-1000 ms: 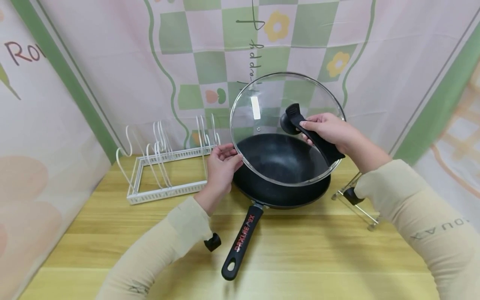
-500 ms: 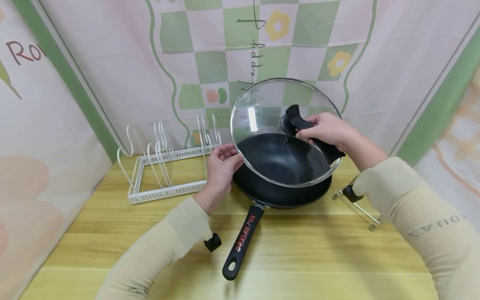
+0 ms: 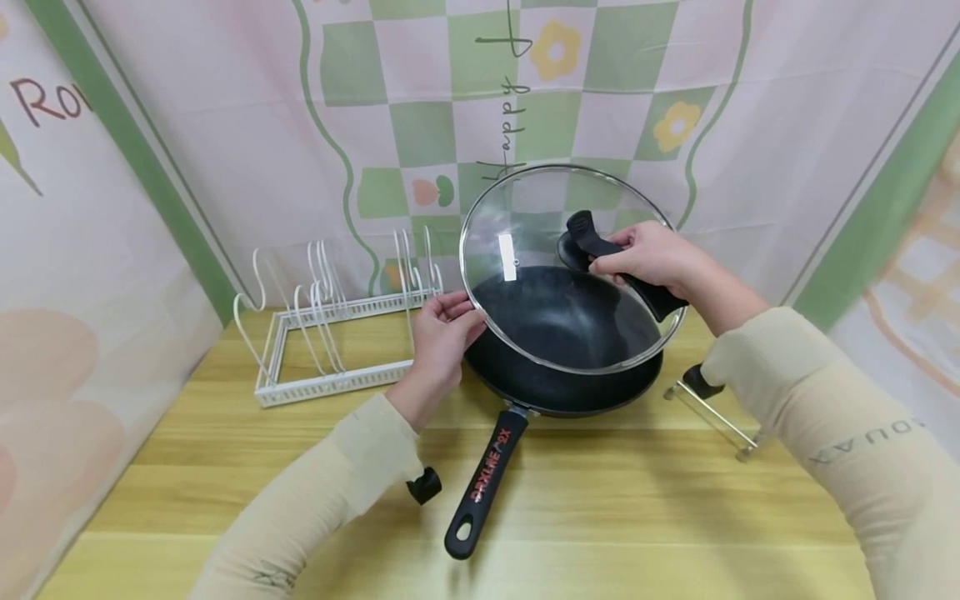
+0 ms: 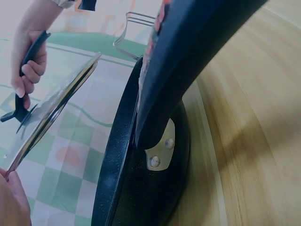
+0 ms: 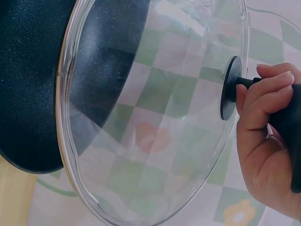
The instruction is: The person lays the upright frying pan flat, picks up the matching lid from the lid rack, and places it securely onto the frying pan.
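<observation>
A round glass lid (image 3: pixel 547 196) with a metal rim is held tilted above a black frying pan (image 3: pixel 566 398). My right hand (image 3: pixel 660 260) grips the lid's long black handle (image 3: pixel 648 292), fingers curled round it in the right wrist view. At the left edge of the lid, my left hand (image 3: pixel 444 333) pinches the rim between thumb and fingers; the left wrist view catches only part of this hand (image 4: pixel 13 200). In that view the lid (image 4: pixel 54 110) stands apart from the pan (image 4: pixel 115 155). The pan's black handle (image 3: pixel 487 483) points toward me, with red lettering.
A white wire rack (image 3: pixel 337 383) with upright loops stands left of the pan on the wooden table (image 3: pixel 600 517). A metal wire stand (image 3: pixel 720 421) lies partly hidden by the right sleeve. A patterned curtain (image 3: pixel 420 133) hangs close behind.
The lid's top edge has come down a little and leans farther back. My right hand has shifted slightly left with the handle. My left hand stays at the rim; the pan has hardly moved.
</observation>
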A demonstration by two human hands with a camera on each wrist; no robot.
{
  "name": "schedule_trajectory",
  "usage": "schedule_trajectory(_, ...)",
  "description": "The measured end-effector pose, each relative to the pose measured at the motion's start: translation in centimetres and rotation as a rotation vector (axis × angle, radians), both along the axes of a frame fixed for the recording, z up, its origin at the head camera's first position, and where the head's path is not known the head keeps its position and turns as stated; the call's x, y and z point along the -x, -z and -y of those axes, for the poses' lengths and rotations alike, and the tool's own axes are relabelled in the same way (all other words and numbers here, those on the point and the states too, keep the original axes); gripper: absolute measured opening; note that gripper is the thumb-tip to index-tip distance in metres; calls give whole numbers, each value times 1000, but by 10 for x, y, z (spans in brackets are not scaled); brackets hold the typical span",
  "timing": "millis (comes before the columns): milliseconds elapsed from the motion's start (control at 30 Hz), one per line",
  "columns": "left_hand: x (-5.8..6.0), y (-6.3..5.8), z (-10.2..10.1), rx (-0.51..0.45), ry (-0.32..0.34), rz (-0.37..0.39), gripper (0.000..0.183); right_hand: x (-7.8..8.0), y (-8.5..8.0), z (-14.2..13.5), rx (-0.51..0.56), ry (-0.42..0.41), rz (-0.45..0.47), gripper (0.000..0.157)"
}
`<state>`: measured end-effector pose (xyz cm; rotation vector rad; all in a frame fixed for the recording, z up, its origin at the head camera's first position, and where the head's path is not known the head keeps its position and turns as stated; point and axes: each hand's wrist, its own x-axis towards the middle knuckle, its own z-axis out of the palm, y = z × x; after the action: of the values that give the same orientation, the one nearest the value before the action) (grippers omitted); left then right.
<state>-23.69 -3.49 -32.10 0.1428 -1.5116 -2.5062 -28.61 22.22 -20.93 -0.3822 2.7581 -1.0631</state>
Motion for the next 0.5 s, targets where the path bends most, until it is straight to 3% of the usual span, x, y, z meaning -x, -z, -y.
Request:
schedule_trajectory(133,-1,-1,0,-11,-5,1,32,0,0,2,-22,26,-53,26)
schedule_trajectory(500,0,3,-5,-69,-6,52,32,1,-2,5,-96,30,-115,24)
